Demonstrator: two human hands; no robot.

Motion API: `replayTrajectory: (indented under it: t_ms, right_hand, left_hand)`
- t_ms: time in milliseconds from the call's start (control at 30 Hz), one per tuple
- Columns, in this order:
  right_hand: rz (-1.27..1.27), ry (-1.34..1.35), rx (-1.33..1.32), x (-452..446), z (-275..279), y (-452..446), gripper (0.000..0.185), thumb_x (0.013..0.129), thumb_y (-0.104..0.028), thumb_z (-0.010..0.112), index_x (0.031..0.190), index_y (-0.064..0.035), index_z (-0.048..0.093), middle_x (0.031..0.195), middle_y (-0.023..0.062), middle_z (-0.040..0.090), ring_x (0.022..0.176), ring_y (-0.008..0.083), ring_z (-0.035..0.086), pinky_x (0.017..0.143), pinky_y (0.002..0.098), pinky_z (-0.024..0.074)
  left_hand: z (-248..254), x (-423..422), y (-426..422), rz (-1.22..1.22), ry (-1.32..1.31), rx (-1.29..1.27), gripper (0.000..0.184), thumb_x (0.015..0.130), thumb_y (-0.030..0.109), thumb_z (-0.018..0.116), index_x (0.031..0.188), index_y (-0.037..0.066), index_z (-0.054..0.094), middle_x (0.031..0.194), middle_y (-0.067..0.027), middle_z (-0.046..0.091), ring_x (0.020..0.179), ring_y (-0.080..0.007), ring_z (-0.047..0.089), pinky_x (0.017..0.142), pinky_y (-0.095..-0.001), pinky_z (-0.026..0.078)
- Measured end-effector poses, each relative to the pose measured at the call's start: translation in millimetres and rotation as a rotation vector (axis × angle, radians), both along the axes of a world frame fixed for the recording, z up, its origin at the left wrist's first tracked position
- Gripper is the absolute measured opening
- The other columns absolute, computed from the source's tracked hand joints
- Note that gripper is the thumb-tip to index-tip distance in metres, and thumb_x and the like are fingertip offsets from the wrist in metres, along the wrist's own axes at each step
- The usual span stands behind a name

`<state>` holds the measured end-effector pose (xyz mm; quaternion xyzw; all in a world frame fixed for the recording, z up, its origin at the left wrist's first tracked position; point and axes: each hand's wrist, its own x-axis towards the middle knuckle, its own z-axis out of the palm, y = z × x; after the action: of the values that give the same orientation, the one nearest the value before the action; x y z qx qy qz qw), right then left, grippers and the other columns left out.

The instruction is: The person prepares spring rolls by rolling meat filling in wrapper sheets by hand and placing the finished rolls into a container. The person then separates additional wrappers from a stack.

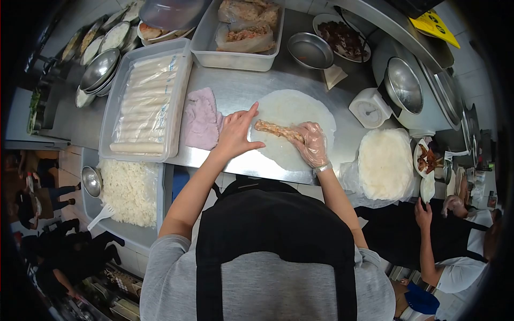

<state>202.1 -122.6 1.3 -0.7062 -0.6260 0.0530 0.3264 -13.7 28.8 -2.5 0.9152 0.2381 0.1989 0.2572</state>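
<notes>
A round white spring roll wrapper (289,101) lies flat on the steel counter, with a log of minced filling (273,127) across its middle. My right hand (312,143), in a clear plastic glove, curls its fingers over the right end of the filling. At the wrapper's left edge rests my bare left hand (236,131), thumb and forefinger spread apart and nothing in it. Just left of that hand is a crumpled pink cloth (201,119). A stack of wrappers (385,163) sits on plastic film to the right.
A bin (184,88) of film-covered rolls stands left; another bin (235,61) holds bagged filling behind. Nearby are a metal bowl (310,51), a scale (369,108) carrying a bowl, and a tub of rice (128,190). A co-worker's hand (423,213) shows at right.
</notes>
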Motion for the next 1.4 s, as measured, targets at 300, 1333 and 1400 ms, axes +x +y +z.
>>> replayTrajectory:
  t_ms: [300, 1333, 1400]
  right_hand:
    - [0.031, 0.097, -0.032, -8, 2, 11, 0.032, 0.073, -0.023, 0.074, 0.103, -0.01, 0.072, 0.097, 0.0091, 0.062, 0.093, 0.0277, 0.055, 0.083, 0.0391, 0.0444]
    - [0.017, 0.135, -0.006, 13, -3, -7, 0.029, 0.073, -0.02, 0.075, 0.101, -0.0115, 0.072, 0.098, 0.0077, 0.06, 0.093, 0.0269, 0.056, 0.084, 0.0404, 0.0446]
    - [0.032, 0.097, -0.008, 16, -10, -12, 0.029, 0.075, -0.021, 0.074, 0.103, -0.0124, 0.072, 0.099, 0.0073, 0.06, 0.094, 0.0266, 0.056, 0.084, 0.0402, 0.0444]
  left_hand:
    - [2, 0, -1, 0.0, 0.001, 0.009, 0.118, 0.056, 0.039, 0.086, 0.151, 0.009, 0.022, 0.129, -0.0071, 0.057, 0.122, -0.028, 0.046, 0.102, -0.0446, 0.03]
    - [3, 1, -2, 0.005, 0.024, 0.012, 0.118, 0.056, 0.039, 0.086, 0.151, 0.011, 0.022, 0.129, -0.0069, 0.056, 0.121, -0.0277, 0.047, 0.102, -0.0438, 0.03]
    - [2, 1, -1, -0.003, 0.021, 0.015, 0.117, 0.056, 0.039, 0.086, 0.151, 0.011, 0.022, 0.129, -0.0067, 0.056, 0.121, -0.0275, 0.047, 0.102, -0.044, 0.03]
